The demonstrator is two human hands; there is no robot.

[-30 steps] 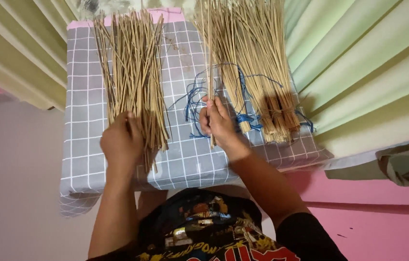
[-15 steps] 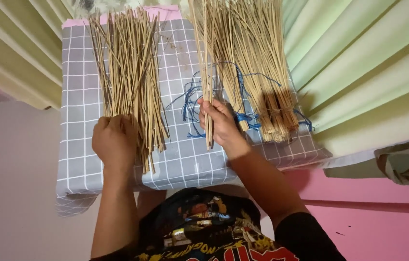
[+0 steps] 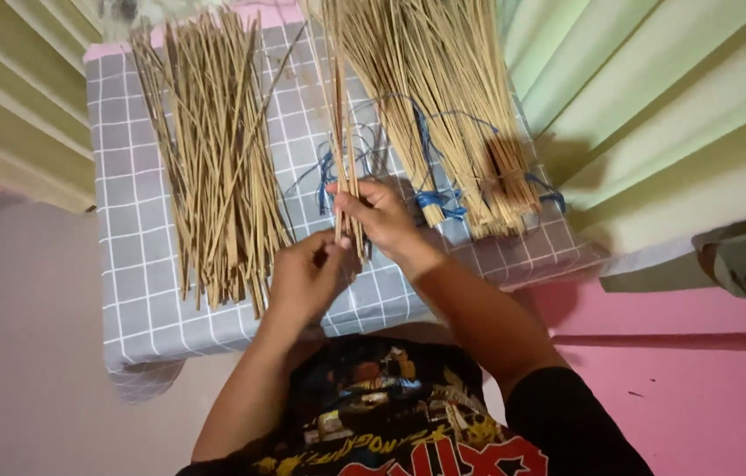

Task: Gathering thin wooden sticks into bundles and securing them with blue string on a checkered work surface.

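Two heaps of thin, straw-coloured dry sticks lie on the grey cloth with a white grid pattern (image 3: 126, 264) that covers a small raised surface — a loose pile of sticks on the left (image 3: 210, 167) and a larger, denser bundle on the right (image 3: 439, 106), whose lower ends are tangled with one length of thin blue string (image 3: 439, 201). Between the two heaps both hands meet over the cloth. The right hand (image 3: 382, 216) is closed in a pinch around a small bunch of a few long sticks (image 3: 340, 132), which runs up and away from the body; the exact count is hard to tell, perhaps three or four. The left hand (image 3: 307, 278) is curled just below, its fingertips touching the lower ends of the same bunch. Pale green pleated curtains (image 3: 655, 106) hang on both sides, and a pink floor (image 3: 699, 379) shows at the right beyond the black printed shirt (image 3: 373, 414).
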